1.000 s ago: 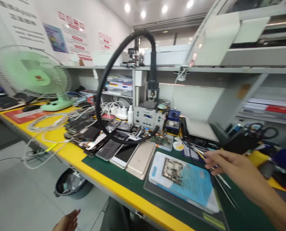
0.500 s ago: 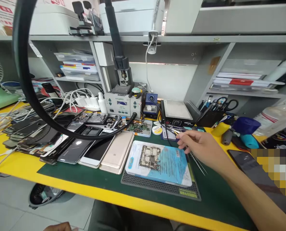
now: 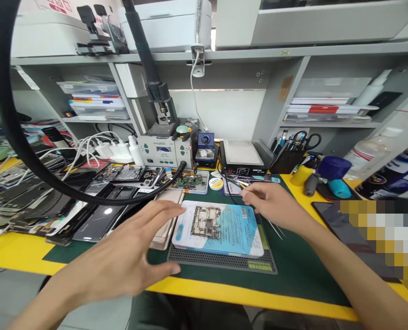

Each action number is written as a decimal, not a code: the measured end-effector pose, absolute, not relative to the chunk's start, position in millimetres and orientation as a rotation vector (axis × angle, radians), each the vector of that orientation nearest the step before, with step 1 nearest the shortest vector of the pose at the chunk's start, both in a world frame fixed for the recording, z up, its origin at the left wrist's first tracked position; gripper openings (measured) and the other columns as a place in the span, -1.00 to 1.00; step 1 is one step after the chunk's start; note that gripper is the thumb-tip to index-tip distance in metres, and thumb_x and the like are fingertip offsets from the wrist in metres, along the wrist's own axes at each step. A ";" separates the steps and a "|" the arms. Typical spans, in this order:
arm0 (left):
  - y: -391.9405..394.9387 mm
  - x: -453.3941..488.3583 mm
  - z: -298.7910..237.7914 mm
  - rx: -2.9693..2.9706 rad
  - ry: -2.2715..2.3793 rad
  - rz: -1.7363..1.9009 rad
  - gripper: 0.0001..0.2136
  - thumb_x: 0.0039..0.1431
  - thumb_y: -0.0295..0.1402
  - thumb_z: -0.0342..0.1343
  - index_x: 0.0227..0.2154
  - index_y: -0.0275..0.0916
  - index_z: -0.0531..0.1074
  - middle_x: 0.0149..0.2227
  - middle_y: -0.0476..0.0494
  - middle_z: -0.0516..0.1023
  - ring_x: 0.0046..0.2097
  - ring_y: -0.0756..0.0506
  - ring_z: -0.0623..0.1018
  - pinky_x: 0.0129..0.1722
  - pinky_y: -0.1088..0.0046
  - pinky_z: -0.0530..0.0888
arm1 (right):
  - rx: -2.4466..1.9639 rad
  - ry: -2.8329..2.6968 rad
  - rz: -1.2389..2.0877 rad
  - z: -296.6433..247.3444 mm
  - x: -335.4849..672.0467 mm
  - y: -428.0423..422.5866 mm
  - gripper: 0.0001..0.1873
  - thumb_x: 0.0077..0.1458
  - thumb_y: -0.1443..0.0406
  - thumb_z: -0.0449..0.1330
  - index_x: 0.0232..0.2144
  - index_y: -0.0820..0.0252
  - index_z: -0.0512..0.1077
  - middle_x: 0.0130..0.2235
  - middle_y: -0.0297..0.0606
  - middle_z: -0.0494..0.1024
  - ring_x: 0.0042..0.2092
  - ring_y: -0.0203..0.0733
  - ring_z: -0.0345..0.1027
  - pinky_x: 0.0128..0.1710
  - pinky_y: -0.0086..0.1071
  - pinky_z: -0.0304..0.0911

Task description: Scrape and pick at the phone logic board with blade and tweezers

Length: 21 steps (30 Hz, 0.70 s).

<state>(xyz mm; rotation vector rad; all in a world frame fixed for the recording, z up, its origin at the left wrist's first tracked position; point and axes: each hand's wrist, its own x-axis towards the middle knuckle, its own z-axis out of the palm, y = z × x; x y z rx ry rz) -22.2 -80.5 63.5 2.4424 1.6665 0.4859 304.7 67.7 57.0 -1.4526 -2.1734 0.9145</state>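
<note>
A flat white-and-blue packet [image 3: 238, 233] lies on a grey honeycomb pad [image 3: 220, 261], with a phone circuit board [image 3: 205, 222] on its left part. My left hand [image 3: 128, 247] is open at the packet's left edge, thumb and fingers spread; contact cannot be made out. My right hand [image 3: 272, 201] is at the packet's upper right corner, fingers pinched together. What they hold, if anything, is hidden. Thin metal prongs [image 3: 276, 230] show below this hand, and slim tools [image 3: 242, 183] lie by its fingertips.
Gold and black phones [image 3: 97, 220] lie left, partly behind my left hand. A thick black hose [image 3: 62, 183] arcs across the left. Behind stand a rework station [image 3: 164, 151], a tray of circuit boards [image 3: 192, 182], a round tin [image 3: 215, 184] and a heating plate [image 3: 241, 153].
My left hand has risen from the bottom edge to beside the packet and opened. My right hand stays near the packet's upper right corner. The whole view has shifted slightly.
</note>
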 end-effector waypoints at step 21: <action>-12.3 -35.5 -13.6 3.197 1.242 0.690 -0.34 0.32 -0.12 0.18 0.44 -0.10 0.23 0.32 -0.10 0.52 0.23 -0.23 0.61 0.18 0.34 0.60 | -1.567 -2.221 0.928 68.6 301.2 48.9 -0.63 0.44 0.09 0.05 -0.13 0.04 0.63 -0.17 -0.27 0.70 -0.20 -0.09 0.57 -0.38 -0.36 0.34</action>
